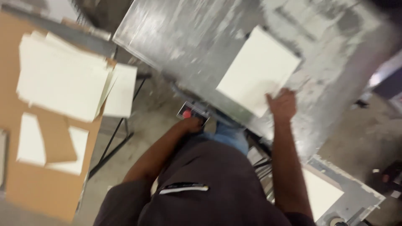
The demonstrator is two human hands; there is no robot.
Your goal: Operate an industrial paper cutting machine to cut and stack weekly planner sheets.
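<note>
Cream paper sheet (257, 69) lies on the metal table (176, 37); my right hand (282, 104) pinches its corner. My left hand (190, 124) presses closed near the red button (186, 113). I should keep 1 sheet flat.

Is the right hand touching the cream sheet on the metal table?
Touching. The head view shows the right hand overlapping the cream sheet's near corner on the metal table, with no gap.

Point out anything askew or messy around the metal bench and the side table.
The pale sheet stack on the cardboard-covered side table is fanned unevenly, one sheet overhanging the edge. The right hand holds a sheet lying slanted on the scuffed metal bench.
</note>
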